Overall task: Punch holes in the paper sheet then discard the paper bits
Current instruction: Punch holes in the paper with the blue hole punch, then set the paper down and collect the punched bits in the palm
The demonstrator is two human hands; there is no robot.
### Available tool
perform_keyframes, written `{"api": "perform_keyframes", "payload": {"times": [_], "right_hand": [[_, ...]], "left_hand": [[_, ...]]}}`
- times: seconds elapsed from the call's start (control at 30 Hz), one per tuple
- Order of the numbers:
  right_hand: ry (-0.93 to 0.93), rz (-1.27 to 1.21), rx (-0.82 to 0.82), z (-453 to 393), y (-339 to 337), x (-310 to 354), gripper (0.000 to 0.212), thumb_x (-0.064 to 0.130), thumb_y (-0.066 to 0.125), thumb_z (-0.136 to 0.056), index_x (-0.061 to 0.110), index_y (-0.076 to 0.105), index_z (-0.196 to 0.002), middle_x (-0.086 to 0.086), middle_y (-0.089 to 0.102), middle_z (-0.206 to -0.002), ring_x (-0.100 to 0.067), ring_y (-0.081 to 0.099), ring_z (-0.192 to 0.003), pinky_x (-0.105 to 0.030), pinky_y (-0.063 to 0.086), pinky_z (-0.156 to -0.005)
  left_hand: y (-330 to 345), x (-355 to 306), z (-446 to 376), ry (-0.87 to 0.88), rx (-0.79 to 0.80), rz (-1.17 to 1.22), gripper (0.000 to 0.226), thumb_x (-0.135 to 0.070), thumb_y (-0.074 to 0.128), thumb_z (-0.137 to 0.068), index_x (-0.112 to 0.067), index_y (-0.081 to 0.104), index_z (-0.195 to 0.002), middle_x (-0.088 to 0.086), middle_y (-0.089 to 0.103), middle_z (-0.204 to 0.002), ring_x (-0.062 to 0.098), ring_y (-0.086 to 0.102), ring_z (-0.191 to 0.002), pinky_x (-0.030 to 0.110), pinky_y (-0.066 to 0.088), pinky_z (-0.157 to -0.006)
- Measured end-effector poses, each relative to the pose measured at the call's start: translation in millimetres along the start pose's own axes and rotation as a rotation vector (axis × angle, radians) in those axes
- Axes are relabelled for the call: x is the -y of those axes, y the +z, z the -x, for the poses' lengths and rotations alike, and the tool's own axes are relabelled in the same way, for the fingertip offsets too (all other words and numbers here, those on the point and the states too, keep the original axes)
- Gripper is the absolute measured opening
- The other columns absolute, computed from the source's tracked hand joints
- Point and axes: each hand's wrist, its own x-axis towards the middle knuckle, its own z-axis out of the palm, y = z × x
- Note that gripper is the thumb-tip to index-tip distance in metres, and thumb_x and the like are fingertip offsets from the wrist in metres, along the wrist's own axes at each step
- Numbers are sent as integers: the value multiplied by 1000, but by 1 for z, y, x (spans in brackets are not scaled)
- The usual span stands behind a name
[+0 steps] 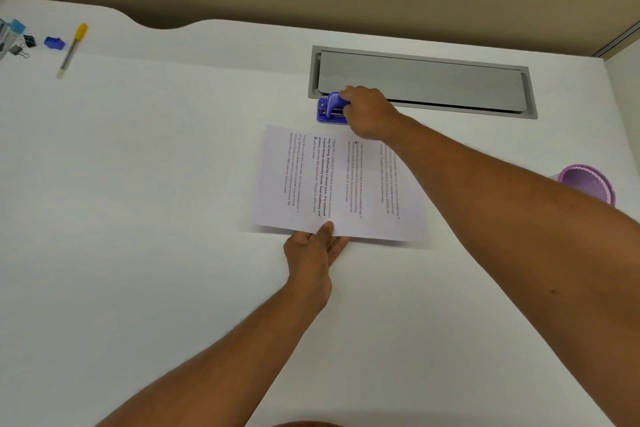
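A printed paper sheet (311,180) lies flat on the white desk (156,218), its text running sideways. My left hand (313,253) pinches the sheet's near edge, thumb on top and fingers beneath. Just beyond the sheet's far edge stands a blue hole punch (329,109). My right hand (369,113) is closed over the right side of the punch, covering part of it. My right forearm crosses above the sheet's right half.
A grey cable hatch (420,81) is set into the desk behind the punch. A purple mesh cup (588,182) stands at the right edge. At the far left lie a yellow-capped pen (72,50), a small blue object (54,43) and binder clips (24,45).
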Motion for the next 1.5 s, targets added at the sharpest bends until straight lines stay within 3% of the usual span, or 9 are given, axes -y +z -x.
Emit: {"api": "perform_keyframes", "payload": {"times": [0.2,0.33,0.5,0.7,0.77,0.93,1.17,1.3,1.5], "right_hand": [[196,-474,-306,49,-7,-16,46,15,52,-105,15,49,-151,-5,50,-156,-21,55,-132,-20,36,-99],[412,-631,-374,122,16,-49,62,24,60,-100,16,38,-157,-5,41,-162,-23,45,-144,-33,37,-115],[607,-1024,-213,208,48,-59,78,40,77,-91,15,40,-155,-5,61,-140,-21,62,-119,-34,47,-99],[448,-1420,64,253,70,-43,31,30,67,-101,13,69,-127,-7,78,-120,-25,77,-106,-37,63,-84],[420,-1437,72,258,71,-34,25,23,65,-102,12,71,-124,-6,79,-118,-24,77,-105,-34,64,-79],[440,-1376,7,262,76,-14,24,13,65,-102,10,70,-124,-7,79,-117,-29,76,-108,-48,59,-97],[452,-1338,-56,266,83,0,26,13,65,-102,11,69,-127,-8,78,-118,-33,75,-108,-53,58,-99],[419,-1338,-85,267,85,10,24,14,65,-102,14,71,-125,-6,78,-118,-31,76,-105,-50,60,-95],[322,-1342,-131,271,80,35,27,15,64,-102,17,69,-129,-4,77,-121,-29,75,-109,-44,60,-93]], "left_hand": [[-36,-3,17,35,56,-7,17,4,71,-99,1,72,-116,8,83,-115,24,82,-98,28,66,-74],[-55,-7,29,46,60,-16,8,2,74,-97,-2,70,-103,13,83,-107,23,83,-88,28,66,-73],[-75,-8,51,73,53,-23,12,2,76,-95,-7,68,-92,13,81,-105,23,80,-83,27,66,-71],[-100,-6,73,91,60,-14,8,2,76,-95,-3,70,-94,13,83,-100,24,82,-81,27,66,-69],[-108,-6,77,95,63,-18,7,2,76,-95,-1,71,-97,12,84,-101,24,83,-81,28,66,-69],[-128,-9,79,92,110,-26,9,0,77,-94,-2,71,-101,16,82,-111,28,83,-89,29,67,-70],[-161,-61,70,138,295,-68,61,-22,82,-84,-5,66,-140,15,77,-132,33,77,-116,37,67,-82],[-183,-128,50,211,341,-122,40,-36,65,-101,-15,73,-133,13,77,-131,28,78,-114,38,68,-85],[-182,-218,18,464,417,-643,31,-15,71,-102,-12,74,-133,11,80,-124,32,77,-113,43,64,-94]]}}
